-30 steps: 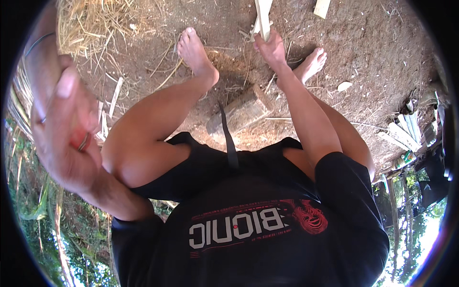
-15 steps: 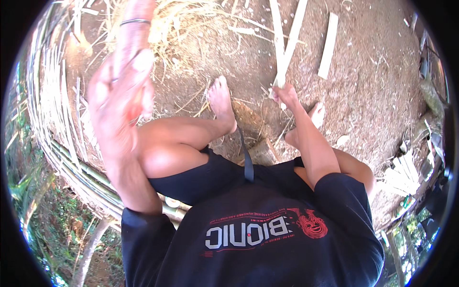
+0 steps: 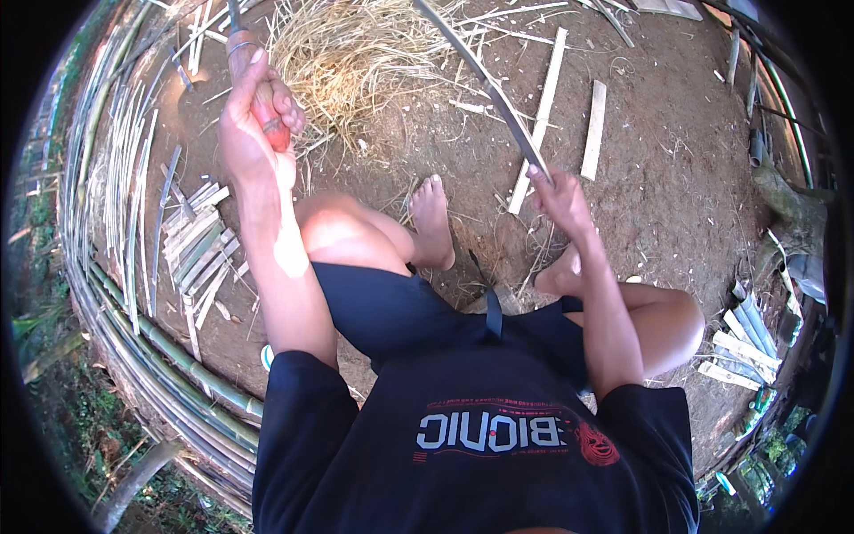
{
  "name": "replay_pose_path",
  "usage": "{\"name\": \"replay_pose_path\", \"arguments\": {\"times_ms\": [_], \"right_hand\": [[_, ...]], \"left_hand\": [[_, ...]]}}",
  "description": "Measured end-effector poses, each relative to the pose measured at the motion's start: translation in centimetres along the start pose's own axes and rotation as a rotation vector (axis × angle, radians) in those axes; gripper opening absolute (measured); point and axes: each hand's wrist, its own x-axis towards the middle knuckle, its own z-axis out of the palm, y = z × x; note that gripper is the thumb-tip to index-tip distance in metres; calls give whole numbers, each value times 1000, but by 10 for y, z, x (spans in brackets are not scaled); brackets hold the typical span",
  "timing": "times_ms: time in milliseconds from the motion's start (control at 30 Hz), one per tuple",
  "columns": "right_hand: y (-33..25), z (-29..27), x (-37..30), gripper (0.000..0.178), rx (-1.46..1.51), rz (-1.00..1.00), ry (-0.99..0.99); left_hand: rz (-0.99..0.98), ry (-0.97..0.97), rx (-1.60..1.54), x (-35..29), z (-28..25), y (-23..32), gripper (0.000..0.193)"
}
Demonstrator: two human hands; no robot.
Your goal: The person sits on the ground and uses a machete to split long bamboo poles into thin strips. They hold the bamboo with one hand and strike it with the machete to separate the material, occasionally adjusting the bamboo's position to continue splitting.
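Note:
My left hand (image 3: pixel 258 120) is raised at the upper left, its fingers wrapped round the wooden handle of a knife (image 3: pixel 240 49). The handle ends in red below my fingers. Of the metal, only a narrow dark stub shows, since the rest runs past the upper edge. On the right, my right hand (image 3: pixel 562 203) grips one end of a long, thin bamboo strip (image 3: pixel 485 78), seen nearly edge-on. The strip slants up and left out of view. Behind it, a pale flat bamboo strip (image 3: pixel 544 107) lies on the ground near my right hand.
Another short pale strip (image 3: pixel 594 129) lies on the dirt to the right. A heap of straw-like shavings (image 3: pixel 334 71) is at the top. Cut bamboo pieces (image 3: pixel 200 240) and long poles (image 3: pixel 169 351) line the left. More pieces (image 3: pixel 747 343) lie at the right, beyond my bent knee.
My left hand, blurred and larger in view before, now shows smaller and sharper with the knife. The held strip has swung leftward and turned edge-on. The whole view has shifted.

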Motion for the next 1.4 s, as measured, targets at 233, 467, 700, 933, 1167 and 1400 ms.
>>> {"name": "replay_pose_path", "arguments": {"times_ms": [233, 467, 700, 933, 1167, 1400], "right_hand": [[-23, -16, -43, 43, 549, 105, -175], [25, 79, -70, 38, 1081, 428, -110], [10, 79, -106, 35, 1223, 335, -166], [-41, 68, -123, 36, 1279, 83, -282], [-64, 89, -101, 34, 1278, 130, -353], [-105, 93, -94, 29, 1443, 95, -558]], "left_hand": [[5, 0, -78, 1, -30, -4, 19], [-79, -73, -55, -6, -25, -5, 20], [-98, -159, 31, -9, -22, -9, 22], [-63, -195, 181, -15, -21, -12, 31], [-90, -148, 318, -37, -18, -8, 30], [13, -200, 297, -93, -26, 1, 36]]}}
